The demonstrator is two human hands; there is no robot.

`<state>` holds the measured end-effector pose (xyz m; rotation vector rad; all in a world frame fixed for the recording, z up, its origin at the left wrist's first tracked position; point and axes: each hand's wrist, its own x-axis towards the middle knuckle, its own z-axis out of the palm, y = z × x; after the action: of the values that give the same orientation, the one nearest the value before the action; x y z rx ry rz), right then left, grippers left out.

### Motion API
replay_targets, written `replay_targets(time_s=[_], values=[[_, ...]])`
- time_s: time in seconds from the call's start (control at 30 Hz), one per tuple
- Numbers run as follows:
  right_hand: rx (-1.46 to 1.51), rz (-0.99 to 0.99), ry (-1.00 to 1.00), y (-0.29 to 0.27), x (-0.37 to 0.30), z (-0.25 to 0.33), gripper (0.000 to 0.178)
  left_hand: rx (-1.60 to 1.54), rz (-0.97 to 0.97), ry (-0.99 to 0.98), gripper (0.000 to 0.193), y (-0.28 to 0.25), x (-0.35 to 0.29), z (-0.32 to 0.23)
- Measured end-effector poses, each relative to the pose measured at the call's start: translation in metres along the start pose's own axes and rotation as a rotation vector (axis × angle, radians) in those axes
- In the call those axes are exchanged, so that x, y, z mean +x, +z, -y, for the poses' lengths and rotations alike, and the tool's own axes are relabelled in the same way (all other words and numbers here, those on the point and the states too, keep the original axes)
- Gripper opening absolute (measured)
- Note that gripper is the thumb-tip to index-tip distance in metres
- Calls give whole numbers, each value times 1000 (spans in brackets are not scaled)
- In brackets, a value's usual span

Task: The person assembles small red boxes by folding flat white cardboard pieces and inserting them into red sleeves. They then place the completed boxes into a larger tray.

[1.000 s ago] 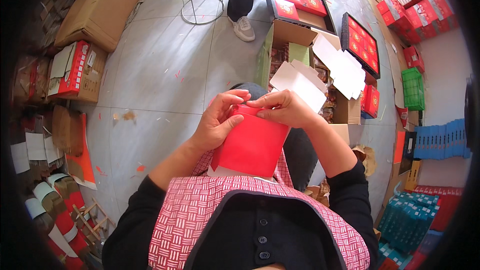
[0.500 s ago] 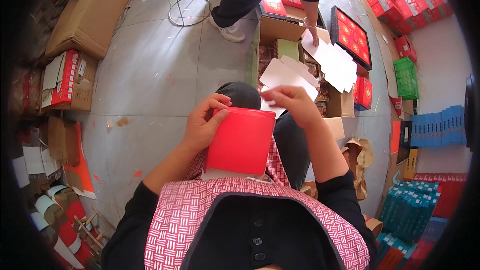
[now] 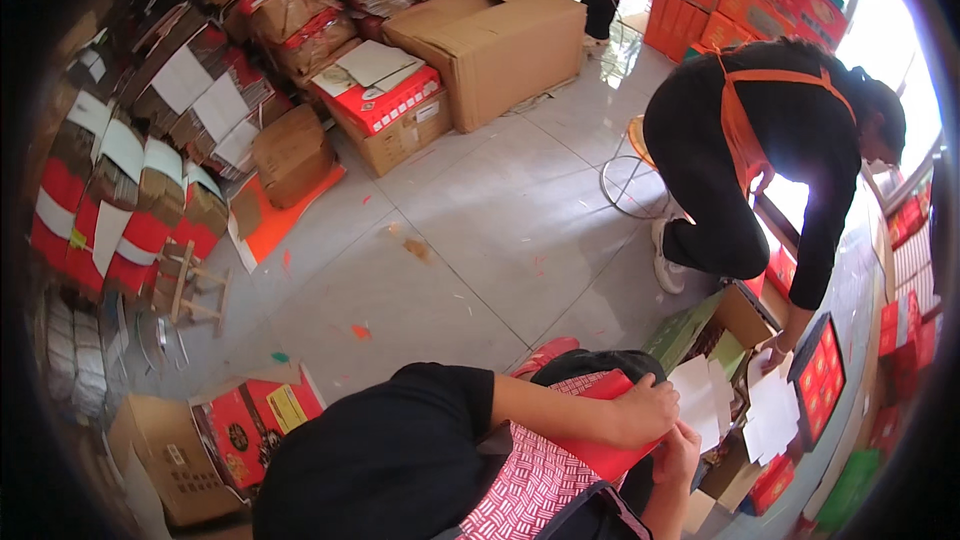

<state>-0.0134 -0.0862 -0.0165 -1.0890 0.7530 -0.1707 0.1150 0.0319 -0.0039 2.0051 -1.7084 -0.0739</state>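
A plain red cardboard box (image 3: 603, 457) lies across my lap, partly covered by my left forearm and the red-and-white apron (image 3: 530, 485). My left hand (image 3: 646, 410) is curled over its far right part with the fingers closed. Just below and touching it is my right hand (image 3: 680, 454), its fingers bent together beside the box's edge. Whatever sits between those right fingertips is hidden. White card sheets (image 3: 703, 400) lie right beyond my hands, over an open carton (image 3: 735, 315) of packed goods.
A co-worker (image 3: 760, 150) in an orange-strapped apron bends over the carton, one hand on white sheets (image 3: 772, 410). A black tray of red boxes (image 3: 822, 380) stands right. Behind are a stool (image 3: 625, 180) and big cartons (image 3: 490, 50); a red-printed carton (image 3: 240, 435) is left.
The view has swung left, bringing stacked cartons and the co-worker's body into sight. My hands have come together at the red box's right edge, where they were apart before.
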Motion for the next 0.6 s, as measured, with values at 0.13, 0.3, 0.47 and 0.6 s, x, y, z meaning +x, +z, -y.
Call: replay_targets(time_s=[0.13,0.3,0.47,0.6], values=[[-17,-82,-196,10,-1,-15,17,-74,101,-65,22,-5,11,-2],[37,-47,-236,13,-1,-17,19,-134,49,-69,23,-1,13,-4],[136,-160,-327,35,-18,-27,23,-168,58,-100,25,-3,11,-6],[176,-198,-389,34,-21,-32,15,-181,78,-87,25,-8,10,-5]])
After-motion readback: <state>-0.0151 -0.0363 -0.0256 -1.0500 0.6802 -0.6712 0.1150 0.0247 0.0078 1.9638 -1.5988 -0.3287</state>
